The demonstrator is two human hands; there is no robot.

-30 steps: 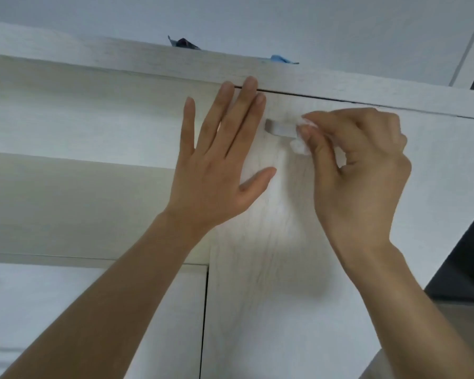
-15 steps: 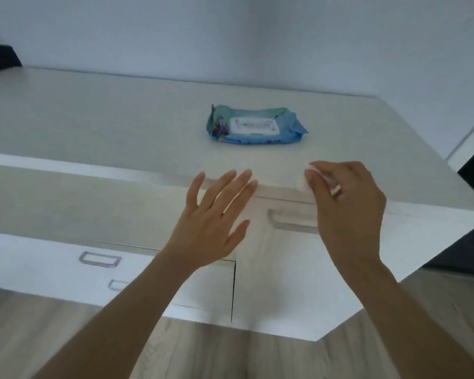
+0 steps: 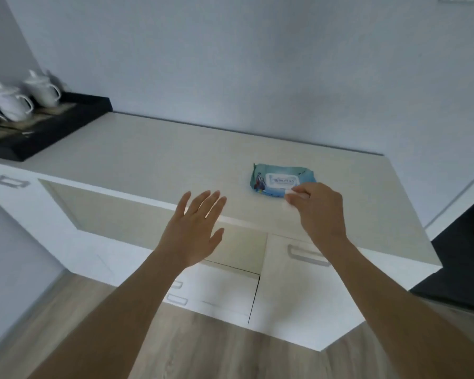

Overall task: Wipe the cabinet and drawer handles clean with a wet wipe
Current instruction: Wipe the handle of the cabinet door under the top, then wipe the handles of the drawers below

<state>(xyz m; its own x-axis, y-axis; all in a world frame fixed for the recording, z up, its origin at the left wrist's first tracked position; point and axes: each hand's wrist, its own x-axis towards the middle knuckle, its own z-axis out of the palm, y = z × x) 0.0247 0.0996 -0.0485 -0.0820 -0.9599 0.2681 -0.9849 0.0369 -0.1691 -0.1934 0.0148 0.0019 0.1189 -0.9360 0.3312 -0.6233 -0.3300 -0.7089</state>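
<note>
Well, the wet wipe [image 3: 294,194] is a small white wad pinched between the curled thumb and fingertips of the right hand [image 3: 318,212]. It is held over the cabinet top [image 3: 148,160], right at the near edge of the blue-green pack of wipes [image 3: 279,179] (whether wipe and pack touch, I cannot tell).

The nearest handle is the cabinet door handle [image 3: 304,255], which lies below the wipe and back toward the person, on the front face just under the top's edge. It is partly hidden by the right wrist. Its long axis runs level, along the door's upper edge. The right hand is plainly the nearer one, so reaching the handle would likely mean bringing the wipe down over the front edge and stroking sideways along the bar.

Two small drawer handles [image 3: 175,285] sit lower and to the left, beside the left forearm, and another handle [image 3: 11,182] is well apart at the far left.

The left hand [image 3: 195,231] hovers over the front edge with its fingers straight and spread, holding nothing.
</note>
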